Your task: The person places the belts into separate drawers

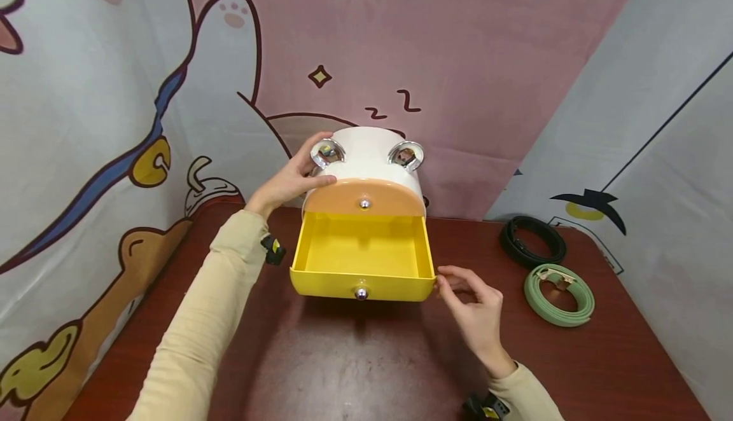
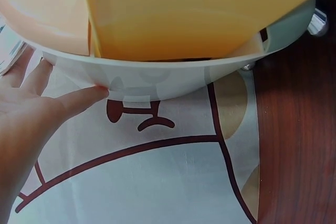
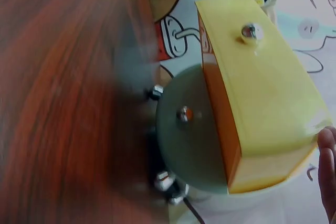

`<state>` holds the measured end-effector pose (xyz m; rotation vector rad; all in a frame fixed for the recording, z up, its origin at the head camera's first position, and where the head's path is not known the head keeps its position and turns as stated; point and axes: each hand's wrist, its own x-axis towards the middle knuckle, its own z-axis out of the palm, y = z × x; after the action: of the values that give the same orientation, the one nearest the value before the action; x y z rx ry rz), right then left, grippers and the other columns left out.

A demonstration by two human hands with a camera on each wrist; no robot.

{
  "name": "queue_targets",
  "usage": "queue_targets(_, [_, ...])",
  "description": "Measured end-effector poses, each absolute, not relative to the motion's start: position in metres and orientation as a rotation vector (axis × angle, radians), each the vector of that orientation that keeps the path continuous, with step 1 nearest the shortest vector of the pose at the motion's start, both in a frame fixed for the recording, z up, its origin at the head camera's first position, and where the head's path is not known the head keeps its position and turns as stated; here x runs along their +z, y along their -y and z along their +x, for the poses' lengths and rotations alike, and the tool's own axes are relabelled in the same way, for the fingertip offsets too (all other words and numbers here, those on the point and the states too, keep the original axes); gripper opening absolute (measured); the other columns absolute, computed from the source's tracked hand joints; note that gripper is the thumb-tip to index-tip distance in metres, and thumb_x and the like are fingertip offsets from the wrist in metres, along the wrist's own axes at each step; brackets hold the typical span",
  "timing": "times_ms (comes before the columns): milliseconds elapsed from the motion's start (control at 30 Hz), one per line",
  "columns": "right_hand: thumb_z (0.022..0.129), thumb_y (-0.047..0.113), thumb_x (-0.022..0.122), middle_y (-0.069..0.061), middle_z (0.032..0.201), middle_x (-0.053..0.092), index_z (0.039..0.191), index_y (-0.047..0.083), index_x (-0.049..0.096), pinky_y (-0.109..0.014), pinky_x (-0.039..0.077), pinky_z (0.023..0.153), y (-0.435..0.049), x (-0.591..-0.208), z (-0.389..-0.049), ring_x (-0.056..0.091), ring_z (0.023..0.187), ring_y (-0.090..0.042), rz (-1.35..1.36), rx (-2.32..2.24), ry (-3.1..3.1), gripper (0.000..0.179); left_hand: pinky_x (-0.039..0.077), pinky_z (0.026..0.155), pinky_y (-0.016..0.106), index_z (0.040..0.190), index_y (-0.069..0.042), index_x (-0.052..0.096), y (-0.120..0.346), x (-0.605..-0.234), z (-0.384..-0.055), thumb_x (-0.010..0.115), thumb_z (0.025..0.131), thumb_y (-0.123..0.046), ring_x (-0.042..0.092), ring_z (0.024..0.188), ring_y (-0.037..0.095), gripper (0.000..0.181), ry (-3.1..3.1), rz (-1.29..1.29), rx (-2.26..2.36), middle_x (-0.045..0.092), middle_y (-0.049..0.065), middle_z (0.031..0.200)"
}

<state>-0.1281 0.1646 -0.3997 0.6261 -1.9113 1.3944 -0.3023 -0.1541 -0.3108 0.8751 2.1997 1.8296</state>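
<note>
A white rounded desktop organizer (image 1: 366, 147) with two shiny round eyes stands at the back of the table. Its yellow drawer (image 1: 326, 285), with a silver knob, is pulled far out and looks bare inside. Above it, the orange drawer (image 1: 338, 198) sits closed. The right wrist view shows a greyish-green lower front (image 3: 181, 150). My left hand (image 1: 291, 180) rests against the organizer's upper left side, thumb and fingers spread along the shell. At the drawer's front right corner, my right hand (image 1: 475, 313) touches the outside with its fingertips.
Two coiled belts lie on the right of the dark red table (image 1: 355, 370): a black belt (image 1: 532, 259) behind and a green belt (image 1: 535, 297) in front. A cartoon-printed cloth (image 1: 469, 90) hangs close behind the organizer and along the sides.
</note>
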Motion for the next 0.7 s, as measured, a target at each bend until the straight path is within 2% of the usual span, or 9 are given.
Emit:
queue_targets(267, [0.080, -0.019, 0.066, -0.015, 0.075, 0.068, 0.098, -0.007, 0.069, -0.018, 0.051, 0.057, -0.194, -0.415, -0.147, 0.065, 0.062, -0.010, 0.539, 1.384, 2.094, 0.021, 0.047, 0.090, 0.032, 0.153, -0.016, 0.014, 0.153, -0.308, -0.299, 0.062, 0.091, 0.003, 0.049, 0.120, 0.030, 0.081, -2.193, 0.880, 1.822, 0.037, 0.018, 0.147])
queue_targets(400, [0.090, -0.002, 0.066, -0.006, 0.082, 0.070, 0.104, 0.005, 0.070, -0.019, 0.052, 0.060, -0.215, -0.426, -0.161, 0.065, 0.068, -0.010, 0.445, 1.308, 2.281, 0.016, 0.047, 0.089, 0.031, 0.153, -0.015, 0.014, 0.154, -0.309, -0.300, 0.063, 0.091, 0.004, 0.050, 0.119, 0.030, 0.081, -2.198, 0.886, 1.824, 0.037, 0.019, 0.146])
queue_targets(500, [0.094, 0.013, 0.065, -0.003, 0.094, 0.069, 0.110, 0.010, 0.069, -0.022, 0.052, 0.064, -0.228, -0.428, -0.168, 0.065, 0.077, -0.013, 0.390, 1.201, 2.445, 0.016, 0.046, 0.090, 0.030, 0.153, -0.014, 0.014, 0.154, -0.310, -0.300, 0.063, 0.091, 0.004, 0.049, 0.119, 0.029, 0.081, -2.208, 0.896, 1.821, 0.037, 0.020, 0.146])
queue_targets(700, [0.096, 0.021, 0.062, -0.008, 0.112, 0.063, 0.119, 0.007, 0.063, -0.030, 0.054, 0.075, -0.249, -0.438, -0.177, 0.064, 0.094, -0.021, 0.407, 1.088, 2.617, 0.027, 0.042, 0.094, 0.033, 0.153, -0.014, 0.013, 0.154, -0.310, -0.299, 0.061, 0.092, 0.004, 0.048, 0.120, 0.028, 0.080, -2.229, 0.911, 1.803, 0.038, 0.020, 0.146])
